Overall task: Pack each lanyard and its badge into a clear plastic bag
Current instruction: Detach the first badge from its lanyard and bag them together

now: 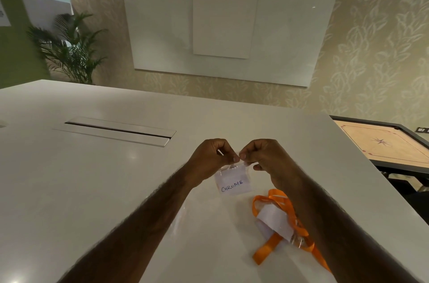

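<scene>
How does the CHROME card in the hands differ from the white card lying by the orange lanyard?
The CHROME card is pinched at its top by the left hand and right hand; the other card lies on the table. The CHROME card shows blue handwriting; the other card's visible face looks blank. The orange lanyard loops about the other card; none shows on the CHROME card. Both are white and apparently in clear plastic.

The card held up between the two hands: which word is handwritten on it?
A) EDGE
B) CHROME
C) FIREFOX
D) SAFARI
B: the card reads CHROME in blue handwriting; it hangs inside clear plastic that the left hand and the right hand pinch at its top edge.
</scene>
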`<state>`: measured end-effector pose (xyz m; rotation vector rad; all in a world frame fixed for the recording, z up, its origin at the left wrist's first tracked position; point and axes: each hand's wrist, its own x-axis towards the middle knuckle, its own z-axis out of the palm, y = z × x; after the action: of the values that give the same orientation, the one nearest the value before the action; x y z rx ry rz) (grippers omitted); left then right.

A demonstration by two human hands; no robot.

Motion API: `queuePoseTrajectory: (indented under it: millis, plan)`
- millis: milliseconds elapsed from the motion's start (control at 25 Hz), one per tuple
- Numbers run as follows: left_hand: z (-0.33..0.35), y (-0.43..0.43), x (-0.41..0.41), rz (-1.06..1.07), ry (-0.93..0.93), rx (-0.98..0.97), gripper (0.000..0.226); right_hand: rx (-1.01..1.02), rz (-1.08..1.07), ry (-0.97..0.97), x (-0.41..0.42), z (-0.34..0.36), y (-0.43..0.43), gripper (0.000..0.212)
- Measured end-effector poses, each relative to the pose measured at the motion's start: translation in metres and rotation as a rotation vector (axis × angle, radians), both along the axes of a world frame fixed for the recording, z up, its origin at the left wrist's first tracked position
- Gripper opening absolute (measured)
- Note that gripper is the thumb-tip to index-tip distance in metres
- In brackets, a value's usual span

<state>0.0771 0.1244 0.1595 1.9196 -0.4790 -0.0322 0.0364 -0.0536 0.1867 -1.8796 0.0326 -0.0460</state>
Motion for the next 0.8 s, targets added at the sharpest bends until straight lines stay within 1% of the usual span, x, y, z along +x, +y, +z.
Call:
queuePoseTrajectory:
  millis: [80, 240, 400, 640, 720, 800]
  plan:
    - [0.003, 0.002, 0.000, 0.002, -0.021, 0.023, 0.005, 0.048, -0.031, 0.017, -0.001, -0.001, -0.001, 0.005]
    - [0.005, 0.007, 0.002, -0.011, -0.059, 0.065, 0.007, 0.105, -0.084, 0.042, -0.003, -0.003, -0.004, 0.009]
    - [0.002, 0.013, 0.003, 0.001, -0.122, 0.135, 0.012, 0.107, -0.110, 0.023, -0.004, -0.006, -0.004, 0.011]
    - [0.002, 0.029, 0.005, -0.032, -0.227, 0.216, 0.009, 0.130, -0.125, -0.007, -0.003, -0.007, -0.011, 0.010]
    - [0.000, 0.032, 0.005, -0.042, -0.269, 0.261, 0.010, 0.132, -0.106, -0.017, -0.003, -0.007, -0.014, 0.010]
    - [-0.002, 0.034, 0.006, -0.046, -0.295, 0.294, 0.012, 0.117, -0.010, -0.034, -0.004, -0.007, -0.017, 0.007]
